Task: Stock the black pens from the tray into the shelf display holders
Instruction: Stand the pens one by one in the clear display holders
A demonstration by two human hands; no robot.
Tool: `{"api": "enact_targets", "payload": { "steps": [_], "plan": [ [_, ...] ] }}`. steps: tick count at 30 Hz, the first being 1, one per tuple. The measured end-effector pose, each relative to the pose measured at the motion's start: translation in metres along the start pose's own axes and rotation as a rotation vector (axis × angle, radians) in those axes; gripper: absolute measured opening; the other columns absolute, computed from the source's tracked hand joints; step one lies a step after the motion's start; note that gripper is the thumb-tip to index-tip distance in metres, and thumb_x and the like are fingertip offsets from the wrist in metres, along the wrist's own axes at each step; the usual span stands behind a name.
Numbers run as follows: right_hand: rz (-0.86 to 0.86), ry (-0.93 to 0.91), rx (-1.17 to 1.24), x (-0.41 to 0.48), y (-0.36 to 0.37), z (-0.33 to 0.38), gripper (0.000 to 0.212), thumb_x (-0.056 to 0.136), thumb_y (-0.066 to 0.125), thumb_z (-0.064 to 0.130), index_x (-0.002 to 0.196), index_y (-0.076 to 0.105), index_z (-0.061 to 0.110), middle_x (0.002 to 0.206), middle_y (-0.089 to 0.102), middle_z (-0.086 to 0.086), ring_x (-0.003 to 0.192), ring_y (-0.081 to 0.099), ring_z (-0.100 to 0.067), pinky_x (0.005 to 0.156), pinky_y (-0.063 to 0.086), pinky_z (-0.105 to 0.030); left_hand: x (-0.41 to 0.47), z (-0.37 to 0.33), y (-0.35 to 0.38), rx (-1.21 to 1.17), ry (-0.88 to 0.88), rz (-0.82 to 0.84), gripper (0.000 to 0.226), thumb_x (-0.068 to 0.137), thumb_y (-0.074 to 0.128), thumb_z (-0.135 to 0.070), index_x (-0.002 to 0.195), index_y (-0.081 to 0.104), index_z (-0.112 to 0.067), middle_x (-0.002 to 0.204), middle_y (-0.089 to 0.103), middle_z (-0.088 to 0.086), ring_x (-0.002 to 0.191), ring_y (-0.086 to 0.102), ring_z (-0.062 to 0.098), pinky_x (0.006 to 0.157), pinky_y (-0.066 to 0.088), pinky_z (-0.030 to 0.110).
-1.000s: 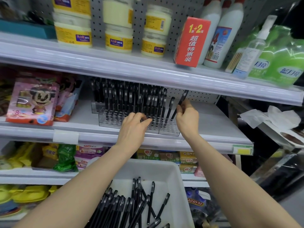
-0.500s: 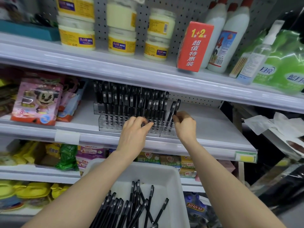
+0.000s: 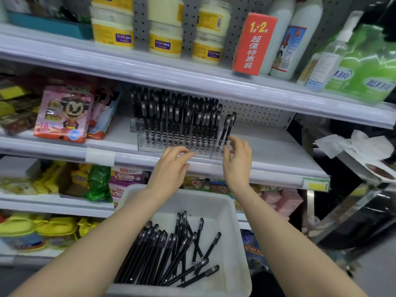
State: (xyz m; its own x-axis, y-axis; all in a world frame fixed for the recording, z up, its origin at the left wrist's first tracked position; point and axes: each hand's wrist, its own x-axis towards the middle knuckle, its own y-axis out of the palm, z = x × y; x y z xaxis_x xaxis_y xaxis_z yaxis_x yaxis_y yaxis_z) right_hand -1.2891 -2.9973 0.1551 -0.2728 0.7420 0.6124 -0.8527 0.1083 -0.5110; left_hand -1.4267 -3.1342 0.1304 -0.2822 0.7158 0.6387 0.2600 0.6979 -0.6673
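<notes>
A clear display holder (image 3: 150,144) on the middle shelf is packed with upright black pens (image 3: 177,116). Two pens (image 3: 228,125) lean at its right end. My right hand (image 3: 236,161) hovers just in front of those two, fingers spread and holding nothing. My left hand (image 3: 171,168) is at the holder's front edge, its fingers loosely bent, with nothing in it. Below my arms a white tray (image 3: 229,213) holds several loose black pens (image 3: 171,251).
The middle shelf (image 3: 274,151) is bare to the right of the holder. Pink toy packs (image 3: 64,114) stand at the left. The upper shelf (image 3: 192,80) carries jars, a red box (image 3: 255,43) and bottles. Snack packs fill the lower shelves.
My right hand set a pen into the holder's right end, let go and drew back a little. My left hand slid slightly back from the holder's front.
</notes>
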Motion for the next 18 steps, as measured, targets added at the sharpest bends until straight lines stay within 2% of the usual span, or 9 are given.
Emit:
{"api": "enact_targets", "payload": {
  "steps": [3,7,12,18],
  "plan": [
    [0.047,-0.06,0.031,-0.034,0.006,0.004,0.027,0.098,0.054,0.016,0.124,0.058,0.014,0.116,0.057,-0.002,0.109,0.053,-0.02,0.095,0.046,-0.036,-0.028,0.003,0.001,-0.043,-0.075,0.024,0.036,0.091,0.063,-0.01,0.127,0.063,-0.016,0.118,0.058,0.0,0.112,0.049,0.018,0.096,0.042,0.031],
    [0.155,-0.101,0.014,-0.087,0.021,-0.001,0.024,0.096,0.057,0.013,0.119,0.062,0.012,0.11,0.061,-0.002,0.105,0.053,-0.018,0.09,0.042,-0.029,-0.073,0.014,0.01,-0.041,-0.18,0.147,0.036,0.092,0.061,-0.014,0.127,0.062,-0.02,0.119,0.058,0.0,0.112,0.052,0.019,0.095,0.043,0.032],
    [0.337,0.008,0.014,-0.143,0.046,-0.02,0.024,0.097,0.055,0.014,0.12,0.063,0.013,0.108,0.06,-0.003,0.104,0.052,-0.018,0.088,0.048,-0.036,-0.118,0.029,0.028,-0.024,-0.322,0.364,0.033,0.094,0.059,-0.027,0.127,0.06,-0.025,0.12,0.06,-0.003,0.109,0.059,0.018,0.09,0.049,0.035],
    [0.412,0.107,-0.042,-0.157,0.057,-0.03,0.025,0.097,0.054,0.013,0.12,0.063,0.014,0.112,0.064,-0.002,0.106,0.056,-0.017,0.089,0.045,-0.025,-0.116,0.032,0.044,0.052,-0.358,0.57,0.026,0.092,0.061,-0.036,0.112,0.068,-0.021,0.107,0.069,-0.001,0.1,0.064,0.018,0.086,0.05,0.032]
  ]
}}
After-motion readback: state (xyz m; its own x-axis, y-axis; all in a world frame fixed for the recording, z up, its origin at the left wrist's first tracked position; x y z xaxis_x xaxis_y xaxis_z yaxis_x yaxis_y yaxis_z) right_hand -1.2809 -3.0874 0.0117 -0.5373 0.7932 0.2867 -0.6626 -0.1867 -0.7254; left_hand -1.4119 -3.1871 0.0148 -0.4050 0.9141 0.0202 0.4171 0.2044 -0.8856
